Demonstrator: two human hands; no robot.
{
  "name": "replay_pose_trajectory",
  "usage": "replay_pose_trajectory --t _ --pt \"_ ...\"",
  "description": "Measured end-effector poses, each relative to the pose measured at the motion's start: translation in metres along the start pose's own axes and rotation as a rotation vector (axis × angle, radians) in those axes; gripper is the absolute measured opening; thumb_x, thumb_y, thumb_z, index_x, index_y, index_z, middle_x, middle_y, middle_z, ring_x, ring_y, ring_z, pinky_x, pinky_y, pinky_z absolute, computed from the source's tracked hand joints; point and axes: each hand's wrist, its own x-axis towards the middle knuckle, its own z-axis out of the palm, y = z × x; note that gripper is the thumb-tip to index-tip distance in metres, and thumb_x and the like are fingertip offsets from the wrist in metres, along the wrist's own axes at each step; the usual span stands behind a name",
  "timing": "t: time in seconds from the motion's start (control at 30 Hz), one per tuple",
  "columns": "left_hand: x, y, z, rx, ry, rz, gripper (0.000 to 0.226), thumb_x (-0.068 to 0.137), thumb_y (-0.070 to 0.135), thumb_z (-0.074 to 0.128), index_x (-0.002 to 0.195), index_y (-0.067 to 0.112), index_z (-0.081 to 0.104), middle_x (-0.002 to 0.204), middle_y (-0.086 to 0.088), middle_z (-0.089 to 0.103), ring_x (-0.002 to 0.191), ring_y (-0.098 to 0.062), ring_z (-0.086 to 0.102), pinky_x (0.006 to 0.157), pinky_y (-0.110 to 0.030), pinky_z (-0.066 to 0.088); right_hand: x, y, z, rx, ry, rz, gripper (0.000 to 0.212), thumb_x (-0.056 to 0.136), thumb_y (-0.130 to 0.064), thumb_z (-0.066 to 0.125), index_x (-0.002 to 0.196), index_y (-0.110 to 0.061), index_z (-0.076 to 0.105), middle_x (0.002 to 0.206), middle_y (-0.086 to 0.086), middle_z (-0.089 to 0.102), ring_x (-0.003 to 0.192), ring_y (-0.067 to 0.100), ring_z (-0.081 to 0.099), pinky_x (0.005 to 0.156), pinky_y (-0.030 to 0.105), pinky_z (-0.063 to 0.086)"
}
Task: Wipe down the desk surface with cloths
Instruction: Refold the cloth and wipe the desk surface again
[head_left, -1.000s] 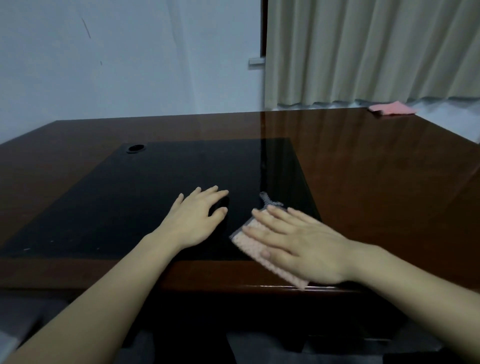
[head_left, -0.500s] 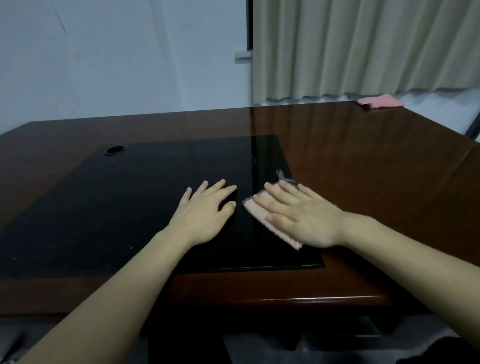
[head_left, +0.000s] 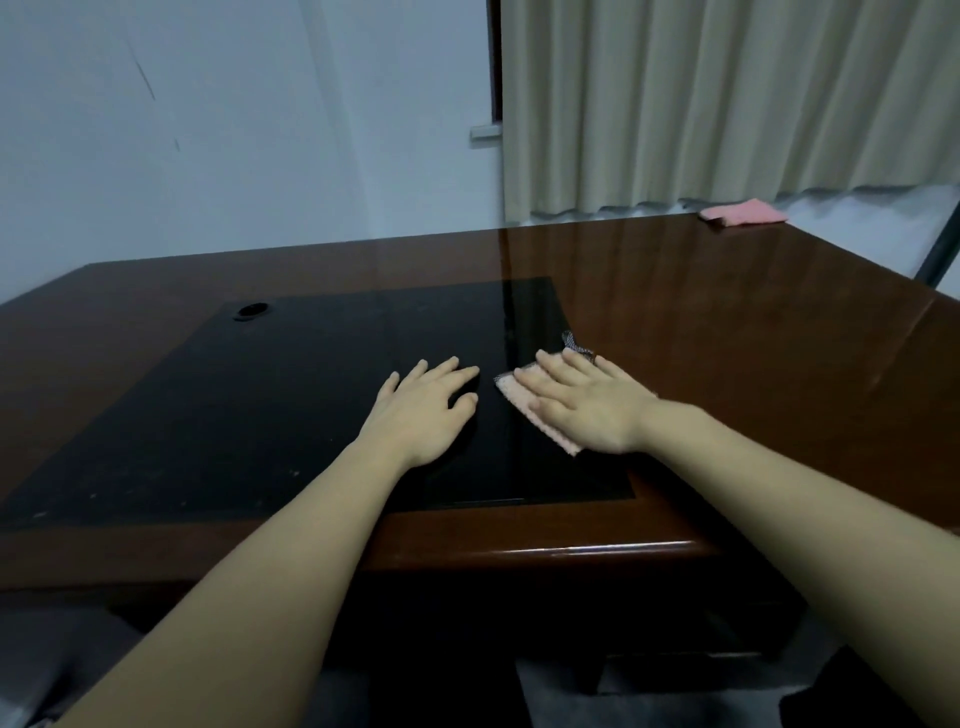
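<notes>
Reaching forward from the near edge of the desk (head_left: 779, 364), two bare forearms lie over the brown wooden border and end on the black inlay panel (head_left: 260, 405) that fills the middle of the desk top. The left hand (head_left: 423, 410) rests flat on this black panel, palm down, with the fingers straight and a little spread, and it holds nothing. Just beside it, to the right and not touching it, the right hand (head_left: 582, 402) lies flat with straight fingers on a pink cloth (head_left: 535, 415) and presses it on the surface. This cloth sits at the right edge of the black panel; a pale strip of it shows along the left side of the hand, and a small dark grey tag or corner sticks out beyond the fingertips. How much of the cloth is under the palm I cannot tell. Farther on the black panel, at its far left corner, there is a round cable hole (head_left: 251, 310). Beyond the panel the glossy brown wood reflects the curtain. At the far right corner of the desk, well apart from both hands, a second pink cloth (head_left: 743, 213) lies folded. Behind the desk stand a pale wall (head_left: 234, 130) on the left and a beige curtain (head_left: 727, 98) on the right.
</notes>
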Motion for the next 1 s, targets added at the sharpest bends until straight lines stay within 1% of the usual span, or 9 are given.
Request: replay_pose_trajectory --t 0.13,0.23,0.3,0.37,0.43,0.57,0.73,0.83,1.0 --pt "0.001 -0.001 0.001 0.015 0.004 0.005 0.05 0.108 0.046 0.028 0.158 0.042 0.025 0.168 0.011 0.014 0.156 -0.022 0.007 0.125 -0.05 0.004 -0.046 -0.015 0.006 -0.013 -0.011 -0.109 0.054 0.108 -0.051 0.011 0.158 -0.046 -0.009 0.168 -0.008 -0.018 0.155 0.017 -0.019 0.126 0.042 -0.009" --pt "0.001 0.0 0.003 0.003 0.01 -0.002 0.05 0.107 0.045 0.029 0.158 0.041 0.026 0.168 0.011 0.014 0.156 -0.022 0.006 0.126 -0.049 0.004 -0.089 -0.015 0.014 -0.01 -0.008 -0.198 0.052 0.107 -0.055 0.009 0.154 -0.054 -0.01 0.163 -0.018 -0.026 0.15 0.008 -0.029 0.123 0.035 -0.017" --pt "0.002 0.0 0.003 0.0 0.015 -0.006 0.051 0.107 0.044 0.03 0.158 0.041 0.026 0.168 0.011 0.014 0.156 -0.022 0.006 0.126 -0.049 0.004 -0.101 -0.009 0.015 0.02 -0.017 -0.214 0.051 0.104 -0.059 0.008 0.151 -0.06 -0.01 0.16 -0.024 -0.03 0.145 -0.001 -0.034 0.12 0.028 -0.022" --pt "0.003 0.0 0.003 0.0 0.013 -0.007 0.051 0.107 0.044 0.03 0.158 0.041 0.026 0.168 0.012 0.013 0.156 -0.021 0.006 0.126 -0.048 0.004 -0.095 -0.002 0.01 0.028 -0.051 -0.212 0.052 0.098 -0.066 0.002 0.148 -0.064 -0.011 0.159 -0.025 -0.03 0.145 -0.001 -0.035 0.118 0.026 -0.023" --pt "0.004 0.0 0.003 -0.001 0.014 -0.006 0.051 0.107 0.044 0.03 0.158 0.041 0.026 0.168 0.012 0.013 0.156 -0.02 0.005 0.126 -0.048 0.004 -0.073 0.006 0.004 0.004 -0.053 -0.187 0.056 0.089 -0.069 -0.005 0.144 -0.064 -0.013 0.161 -0.022 -0.027 0.148 0.004 -0.03 0.12 0.029 -0.019" --pt "0.005 0.0 0.003 -0.005 0.011 -0.008 0.051 0.107 0.044 0.03 0.158 0.043 0.024 0.168 0.014 0.012 0.156 -0.019 0.004 0.126 -0.047 0.003 0.001 0.034 -0.005 -0.007 -0.004 -0.066 0.053 0.106 -0.056 0.011 0.154 -0.051 -0.011 0.168 -0.011 -0.017 0.155 0.015 -0.016 0.126 0.041 -0.006" --pt "0.005 0.0 0.004 -0.007 0.022 -0.013 0.051 0.106 0.044 0.031 0.157 0.044 0.026 0.168 0.015 0.013 0.156 -0.018 0.005 0.126 -0.045 0.003 0.065 0.048 -0.014 0.042 -0.007 0.047 0.054 0.109 -0.051 0.011 0.16 -0.044 -0.004 0.17 -0.006 -0.012 0.156 0.021 -0.012 0.126 0.046 -0.004" --pt "0.005 0.0 0.004 -0.004 0.027 -0.016 0.05 0.106 0.044 0.032 0.156 0.044 0.026 0.168 0.015 0.014 0.156 -0.018 0.006 0.126 -0.045 0.003 0.061 0.042 -0.014 0.035 -0.006 0.039 0.054 0.109 -0.048 0.011 0.161 -0.042 -0.004 0.17 -0.005 -0.012 0.156 0.022 -0.012 0.126 0.047 -0.005" --pt "0.006 0.0 0.004 0.007 0.041 -0.008 0.05 0.106 0.043 0.034 0.156 0.042 0.029 0.167 0.013 0.017 0.156 -0.021 0.01 0.126 -0.048 0.007 -0.007 0.025 -0.004 0.005 -0.002 -0.107 0.053 0.108 -0.052 0.011 0.158 -0.046 -0.008 0.169 -0.008 -0.016 0.155 0.016 -0.017 0.125 0.041 -0.008"
